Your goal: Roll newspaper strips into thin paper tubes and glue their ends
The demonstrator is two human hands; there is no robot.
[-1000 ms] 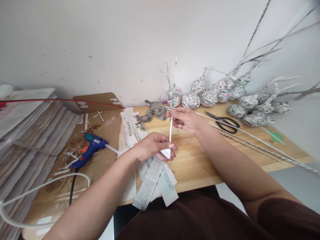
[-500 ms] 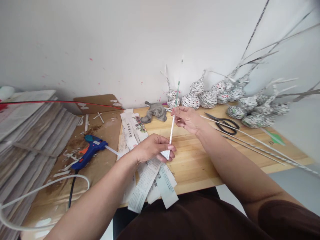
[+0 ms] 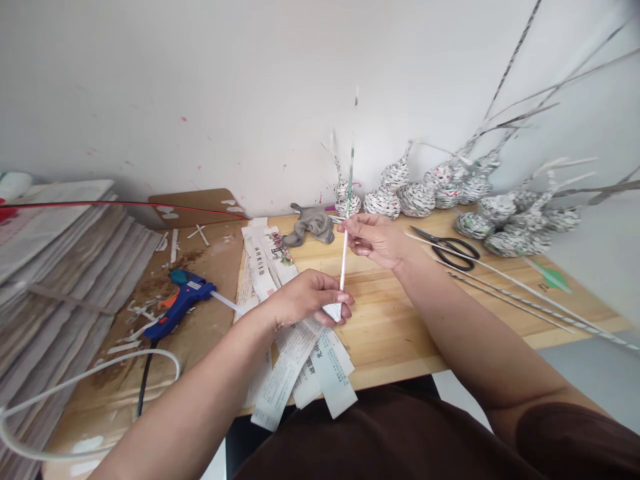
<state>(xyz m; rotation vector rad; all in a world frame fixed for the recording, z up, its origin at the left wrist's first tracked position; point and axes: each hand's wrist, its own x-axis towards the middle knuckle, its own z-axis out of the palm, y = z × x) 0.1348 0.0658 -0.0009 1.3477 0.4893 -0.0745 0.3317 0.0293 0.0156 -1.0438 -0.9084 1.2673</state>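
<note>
A thin rolled paper stick (image 3: 343,260), white with a green stretch higher up, stands nearly upright between my hands. My left hand (image 3: 320,297) closes on its lower end, where a flat flap of newspaper is still unrolled between thumb and fingers. Higher up, the fingertips of my right hand (image 3: 370,237) pinch the same stick. Beneath my left hand lie several cut newspaper strips (image 3: 280,380), fanned across the front edge of the wooden table (image 3: 395,333).
A blue glue gun (image 3: 183,303) rests on cardboard at left, beside a tall newspaper stack (image 3: 75,267). A grey rag (image 3: 310,225) lies behind my hands. Black scissors (image 3: 453,250), long paper sticks (image 3: 520,283) and several woven paper gourds (image 3: 417,199) are at right.
The paper stick's upper end has swung slightly left, becoming more upright. Both hands keep hold of it in almost the same place.
</note>
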